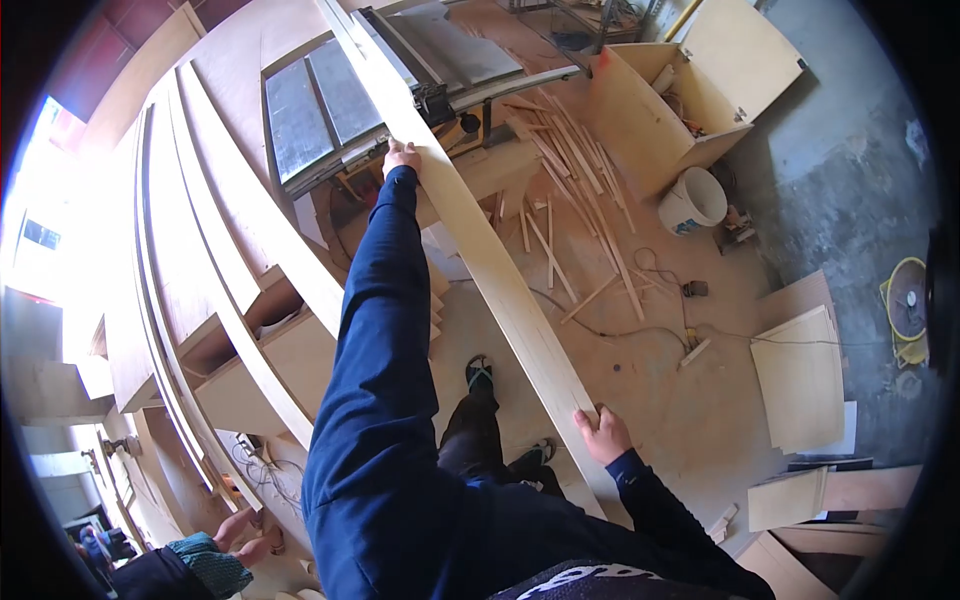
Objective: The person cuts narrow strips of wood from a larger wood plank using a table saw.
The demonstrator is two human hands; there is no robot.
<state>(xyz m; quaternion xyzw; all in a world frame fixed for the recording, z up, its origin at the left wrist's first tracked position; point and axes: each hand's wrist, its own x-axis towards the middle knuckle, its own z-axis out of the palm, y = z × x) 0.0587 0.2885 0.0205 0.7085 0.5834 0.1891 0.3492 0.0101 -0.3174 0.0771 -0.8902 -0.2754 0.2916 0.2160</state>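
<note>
Your left hand (402,157) is closed on the left edge of the board (483,250), beside the metal tabletop (300,112); your right hand (603,436) grips its right edge close to your body. The board slants across the tabletop, its far end running out of view, while the near length hangs over the floor (690,410) with only your hands visibly bearing it.

If your right hand slackened, that overhang could dip and the board twist or skew. Uneven pressure from your two hands might do the same. Loose strips (575,165) and a cord (580,325) lie on the floor to the right of your sandals (480,374); a step that way could trip you.

The wooden box (635,125) stands open, with small jumbled items inside, too small to tell. You cannot make out anything in the white bucket (680,210). The cabinet (285,355) on your left has open compartments, mostly shadowed.
</note>
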